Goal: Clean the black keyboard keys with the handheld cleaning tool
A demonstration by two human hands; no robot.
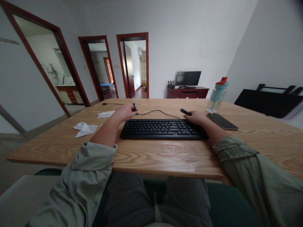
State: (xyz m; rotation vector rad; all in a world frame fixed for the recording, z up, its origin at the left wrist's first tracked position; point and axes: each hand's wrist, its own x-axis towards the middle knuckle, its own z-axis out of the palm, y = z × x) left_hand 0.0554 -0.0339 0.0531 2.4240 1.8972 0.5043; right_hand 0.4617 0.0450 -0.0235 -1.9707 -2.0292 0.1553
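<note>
The left hand (127, 112) is closed on a small blue object (134, 107) and the right hand (195, 117), well apart, on a dark brush-like object (185, 112), the keyboard (163, 128) between their forearms on the surface (161, 159), the phone (222, 122) right of them, the bottle (215, 97) farther beyond.
</note>
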